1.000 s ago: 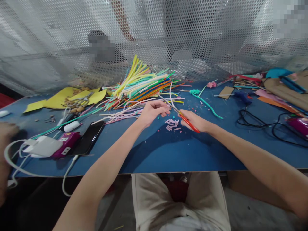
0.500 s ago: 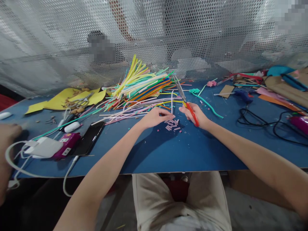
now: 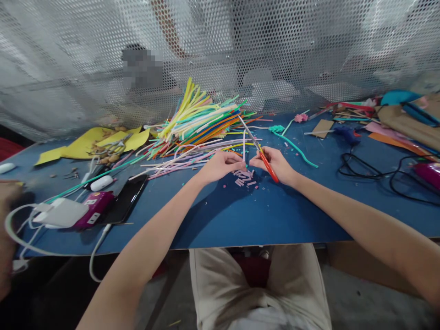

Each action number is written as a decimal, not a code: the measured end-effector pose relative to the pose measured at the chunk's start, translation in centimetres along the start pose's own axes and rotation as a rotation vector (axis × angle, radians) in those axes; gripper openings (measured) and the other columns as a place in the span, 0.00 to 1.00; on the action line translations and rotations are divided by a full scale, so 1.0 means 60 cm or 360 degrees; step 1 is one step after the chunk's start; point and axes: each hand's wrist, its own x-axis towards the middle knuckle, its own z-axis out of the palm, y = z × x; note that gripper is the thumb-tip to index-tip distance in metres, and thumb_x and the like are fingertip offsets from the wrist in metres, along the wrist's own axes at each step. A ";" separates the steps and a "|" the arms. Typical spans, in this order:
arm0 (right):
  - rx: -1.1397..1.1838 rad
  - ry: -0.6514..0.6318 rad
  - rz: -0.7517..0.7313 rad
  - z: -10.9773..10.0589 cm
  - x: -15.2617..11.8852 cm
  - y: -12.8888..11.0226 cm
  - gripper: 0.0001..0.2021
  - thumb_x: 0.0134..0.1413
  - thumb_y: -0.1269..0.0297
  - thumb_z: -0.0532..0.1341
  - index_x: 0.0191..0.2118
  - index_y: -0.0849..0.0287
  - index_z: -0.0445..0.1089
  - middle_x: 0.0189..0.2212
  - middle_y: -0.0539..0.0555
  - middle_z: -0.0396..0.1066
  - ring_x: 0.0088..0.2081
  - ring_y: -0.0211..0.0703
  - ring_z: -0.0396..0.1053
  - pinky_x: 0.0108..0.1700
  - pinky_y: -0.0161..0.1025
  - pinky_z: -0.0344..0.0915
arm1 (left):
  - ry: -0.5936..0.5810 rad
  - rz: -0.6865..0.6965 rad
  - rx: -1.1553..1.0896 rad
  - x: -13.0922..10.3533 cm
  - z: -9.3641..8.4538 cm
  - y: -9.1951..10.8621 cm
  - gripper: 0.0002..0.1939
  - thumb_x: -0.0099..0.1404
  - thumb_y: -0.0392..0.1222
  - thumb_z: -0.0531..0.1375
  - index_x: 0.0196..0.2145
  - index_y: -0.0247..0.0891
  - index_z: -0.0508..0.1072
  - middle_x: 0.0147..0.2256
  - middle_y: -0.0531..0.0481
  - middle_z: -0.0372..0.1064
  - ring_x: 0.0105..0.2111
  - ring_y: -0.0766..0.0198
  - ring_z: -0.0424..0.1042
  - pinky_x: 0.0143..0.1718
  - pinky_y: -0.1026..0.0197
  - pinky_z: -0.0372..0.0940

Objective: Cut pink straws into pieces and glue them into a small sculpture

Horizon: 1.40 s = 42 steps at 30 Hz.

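My left hand (image 3: 225,166) pinches the lower end of a pale lilac pipe cleaner (image 3: 244,145), which stands upright from the fingertips. Red-handled scissors (image 3: 267,163) are in my right hand (image 3: 275,166), blades pointing up and away to the left, near the upper part of that pipe cleaner. The two hands are close, fingertips a small gap apart. Below them on the blue table lies a little heap of short lilac cut pieces (image 3: 243,178). Behind my left hand rests a big bundle of multicoloured pipe cleaners (image 3: 202,120), with loose lilac ones (image 3: 172,162) in front.
A phone (image 3: 129,199), a purple power adapter (image 3: 94,208) and white cables sit at left, beside another person's arm (image 3: 8,201). Yellow sheets (image 3: 80,143) hold more scissors. A teal twisted stem (image 3: 299,153), black cable (image 3: 364,172) and craft scraps lie right. Perforated metal (image 3: 213,59) stands behind.
My right hand has shifted slightly left, closer to my left hand. The scissors have turned, their blades now leaning further left. The left hand still pinches the pipe cleaner.
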 end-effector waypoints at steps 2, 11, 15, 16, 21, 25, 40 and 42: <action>0.0143 -0.0008 -0.0027 0.004 -0.003 -0.004 0.24 0.44 0.50 0.74 0.35 0.56 0.61 0.32 0.50 0.73 0.30 0.37 0.64 0.33 0.38 0.60 | 0.0022 0.0025 -0.0012 0.002 0.003 -0.001 0.18 0.63 0.55 0.65 0.38 0.35 0.81 0.35 0.43 0.80 0.31 0.63 0.75 0.33 0.62 0.65; 0.0259 0.0038 -0.0154 0.010 -0.005 -0.003 0.24 0.44 0.53 0.74 0.35 0.55 0.59 0.35 0.51 0.75 0.37 0.42 0.72 0.43 0.42 0.68 | 0.0144 0.0101 0.0070 0.005 0.019 -0.005 0.18 0.61 0.55 0.68 0.38 0.36 0.81 0.34 0.46 0.80 0.31 0.62 0.76 0.33 0.63 0.65; 0.0377 0.0046 -0.0115 0.012 -0.003 -0.001 0.24 0.42 0.55 0.75 0.36 0.55 0.60 0.30 0.49 0.74 0.33 0.41 0.72 0.42 0.43 0.68 | 0.0258 0.0041 -0.0057 0.004 0.032 -0.006 0.22 0.57 0.57 0.70 0.39 0.36 0.77 0.31 0.46 0.80 0.30 0.61 0.76 0.32 0.63 0.65; 0.0394 0.0052 -0.0120 0.013 -0.003 -0.001 0.24 0.42 0.56 0.75 0.35 0.55 0.60 0.30 0.48 0.73 0.32 0.40 0.71 0.41 0.42 0.67 | 0.0247 0.0044 -0.0052 0.004 0.034 -0.005 0.22 0.58 0.58 0.69 0.39 0.36 0.76 0.31 0.47 0.80 0.29 0.62 0.76 0.32 0.63 0.65; 0.0356 0.0246 -0.0225 0.015 -0.004 -0.006 0.20 0.46 0.58 0.72 0.33 0.56 0.59 0.30 0.47 0.70 0.29 0.35 0.65 0.37 0.39 0.63 | 0.0415 0.0164 0.0315 0.009 0.032 -0.008 0.23 0.70 0.61 0.57 0.36 0.37 0.78 0.27 0.49 0.78 0.25 0.64 0.71 0.30 0.63 0.61; 0.0436 0.0443 -0.0217 0.014 0.000 -0.007 0.19 0.46 0.59 0.71 0.33 0.55 0.59 0.31 0.47 0.69 0.26 0.32 0.59 0.31 0.37 0.58 | 0.0694 0.0121 0.0786 0.020 0.025 -0.019 0.17 0.68 0.56 0.60 0.34 0.40 0.81 0.27 0.50 0.75 0.27 0.63 0.69 0.35 0.62 0.60; 0.0723 0.0604 -0.0086 0.011 0.010 0.003 0.18 0.39 0.65 0.72 0.30 0.55 0.60 0.29 0.47 0.71 0.21 0.29 0.56 0.24 0.36 0.50 | 0.0591 0.0036 0.1238 0.018 -0.005 -0.024 0.17 0.71 0.48 0.54 0.36 0.38 0.80 0.31 0.47 0.77 0.29 0.61 0.72 0.33 0.60 0.59; 0.0704 0.0603 -0.0079 0.011 0.011 0.005 0.19 0.39 0.64 0.72 0.30 0.55 0.59 0.29 0.47 0.71 0.21 0.29 0.55 0.24 0.36 0.50 | 0.0532 0.0047 0.1295 0.018 -0.016 -0.031 0.17 0.71 0.46 0.53 0.34 0.37 0.80 0.30 0.46 0.77 0.29 0.60 0.72 0.34 0.59 0.61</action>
